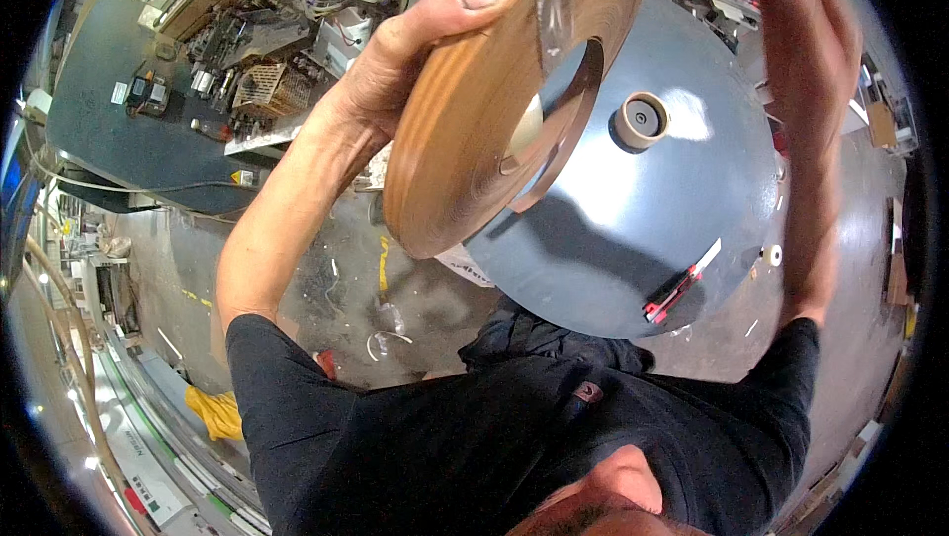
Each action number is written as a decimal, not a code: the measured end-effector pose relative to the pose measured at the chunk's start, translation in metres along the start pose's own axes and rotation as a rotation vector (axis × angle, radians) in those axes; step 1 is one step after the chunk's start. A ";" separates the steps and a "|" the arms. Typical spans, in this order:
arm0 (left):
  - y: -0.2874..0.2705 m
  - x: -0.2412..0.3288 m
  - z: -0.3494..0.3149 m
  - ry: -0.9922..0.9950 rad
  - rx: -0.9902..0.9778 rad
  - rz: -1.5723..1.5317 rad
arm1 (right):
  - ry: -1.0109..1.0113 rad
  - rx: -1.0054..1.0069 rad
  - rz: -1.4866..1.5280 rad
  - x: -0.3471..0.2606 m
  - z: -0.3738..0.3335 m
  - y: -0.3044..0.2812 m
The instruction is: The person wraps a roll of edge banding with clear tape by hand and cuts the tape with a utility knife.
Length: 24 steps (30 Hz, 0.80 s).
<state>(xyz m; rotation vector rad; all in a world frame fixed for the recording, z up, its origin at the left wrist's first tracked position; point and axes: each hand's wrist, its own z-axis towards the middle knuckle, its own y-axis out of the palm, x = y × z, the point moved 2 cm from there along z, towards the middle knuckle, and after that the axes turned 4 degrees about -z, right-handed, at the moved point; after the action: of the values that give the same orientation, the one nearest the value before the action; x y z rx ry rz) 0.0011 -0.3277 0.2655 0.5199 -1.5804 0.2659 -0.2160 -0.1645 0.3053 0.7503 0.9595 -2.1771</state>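
My left hand (420,37) is closed on the rim of a big roll of wood-grain edge banding (450,150), thumb along its outer edge. The roll is tilted above a round grey metal disc (573,284). A strip of clear tape (556,17) crosses the coil's side, and a loose inner end of banding hangs in its central hole. On the disc stands a short round hub (643,121) with a pale rim. A red utility knife (675,294) lies near the disc's front edge. Raised at the upper right, my right hand (806,42) is smeared by motion, apart from the roll.
To the left is machinery (262,56) with hoses, beside a dark worktop (94,131). Scraps and offcuts lie on the concrete floor (326,269). A yellow cloth (215,412) hangs at lower left. A cardboard box (881,125) is at far right.
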 end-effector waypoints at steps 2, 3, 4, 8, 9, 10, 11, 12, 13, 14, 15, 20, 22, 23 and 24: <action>-0.016 -0.003 -0.006 -0.008 -0.035 -0.036 | -0.048 -0.355 0.128 0.009 0.095 0.030; -0.004 0.000 0.000 -0.044 -0.129 -0.067 | 0.053 -0.500 0.093 0.011 0.122 0.026; 0.006 0.003 0.007 -0.083 -0.221 -0.095 | 0.261 -0.584 -0.174 0.019 0.134 0.023; -0.003 -0.006 0.010 -0.044 -0.298 -0.030 | 0.748 -1.373 -0.273 0.092 0.156 0.107; 0.000 -0.009 0.011 -0.016 -0.298 -0.048 | 0.777 -1.511 -0.151 0.092 0.148 0.125; -0.003 -0.008 0.009 -0.015 -0.279 -0.063 | 0.810 -1.643 -0.023 0.092 0.139 0.137; -0.006 -0.004 0.007 -0.014 -0.279 -0.096 | 0.811 -1.664 -0.027 0.093 0.138 0.141; -0.007 0.000 0.005 -0.013 -0.291 -0.124 | 0.766 -1.612 0.091 0.091 0.137 0.139; -0.009 -0.002 0.006 -0.116 -0.310 -0.163 | 0.720 -1.564 0.208 0.090 0.136 0.138; -0.009 -0.005 0.007 -0.118 -0.315 -0.172 | 0.686 -1.516 0.270 0.089 0.135 0.135; -0.012 -0.009 0.008 -0.162 -0.305 -0.169 | 0.662 -1.507 0.275 0.087 0.132 0.140; -0.007 -0.012 0.021 -0.023 -0.315 0.056 | 0.612 -1.479 0.169 0.089 0.118 0.143; -0.005 -0.008 0.025 -0.058 -0.362 0.025 | 0.599 -1.469 0.105 0.082 0.118 0.141; -0.003 -0.007 0.026 -0.095 -0.403 -0.004 | 0.586 -1.469 0.075 0.081 0.119 0.142; -0.002 -0.008 0.026 -0.099 -0.414 -0.009 | 0.576 -1.466 0.051 0.079 0.119 0.143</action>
<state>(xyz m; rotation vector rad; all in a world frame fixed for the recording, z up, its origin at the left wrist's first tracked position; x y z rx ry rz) -0.0209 -0.3409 0.2549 0.2198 -1.6721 -0.0966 -0.1901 -0.3588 0.2567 0.5589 2.2903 -0.6828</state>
